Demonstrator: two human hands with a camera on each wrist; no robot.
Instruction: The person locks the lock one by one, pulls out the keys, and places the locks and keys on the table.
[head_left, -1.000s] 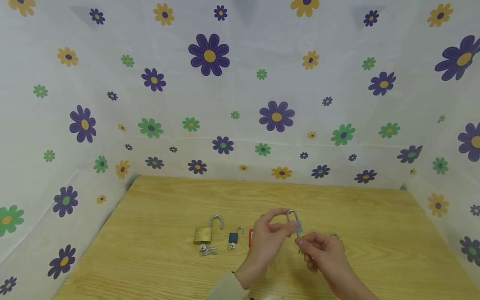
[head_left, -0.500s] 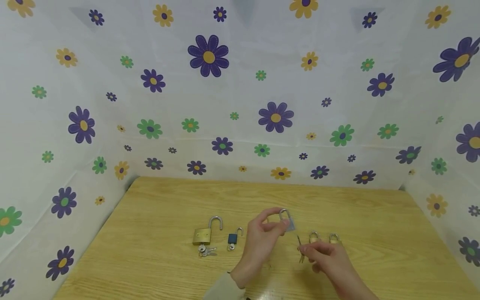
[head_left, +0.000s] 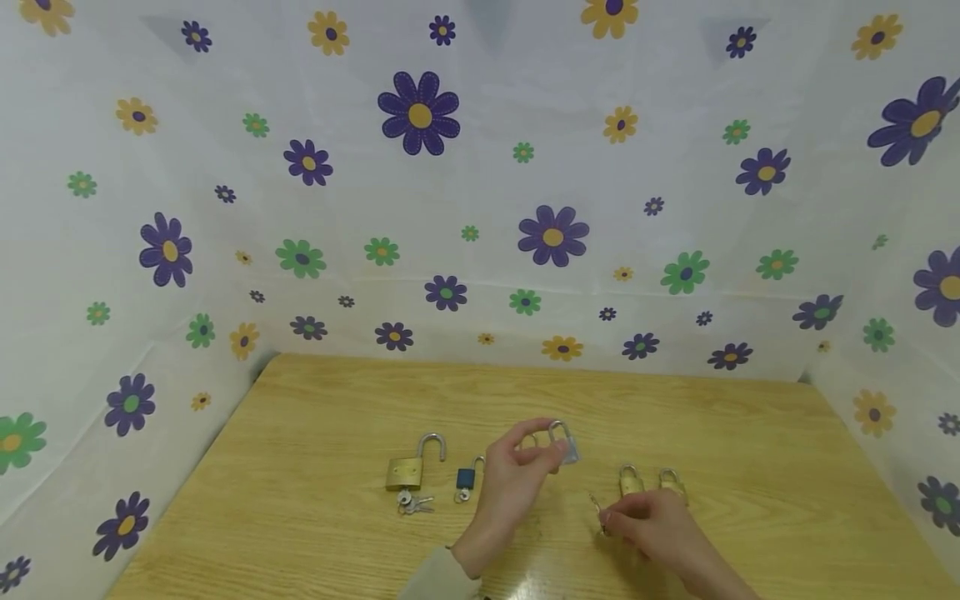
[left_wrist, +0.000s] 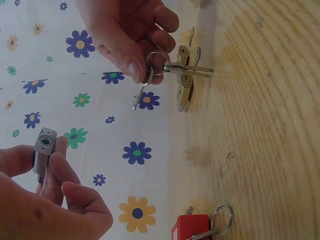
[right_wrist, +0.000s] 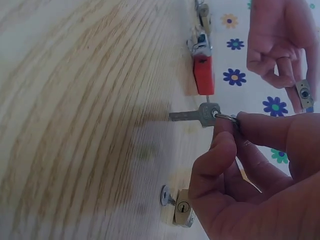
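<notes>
My left hand (head_left: 510, 483) pinches a small grey padlock (head_left: 570, 450) by its body, shackle up, above the table. Its round keyhole face shows in the left wrist view, with no key in it. To the right and lower, my right hand (head_left: 652, 521) pinches a ring of keys between thumb and finger. One silver key (right_wrist: 207, 115) sticks out from that ring in the right wrist view; another key (left_wrist: 142, 92) hangs from it in the left wrist view. Padlock and keys are apart.
On the wooden table (head_left: 315, 417) stand a large brass padlock (head_left: 405, 473) and a small blue padlock (head_left: 465, 478), both with raised shackles and keys. A red padlock (left_wrist: 192, 226) is behind my left hand. Two brass padlocks (head_left: 630, 482) stand behind my right hand. Flowered cloth surrounds the table.
The key has come away from the underside of the grey padlock. My left hand has moved left with the padlock, while my right hand has lowered the keys toward the table.
</notes>
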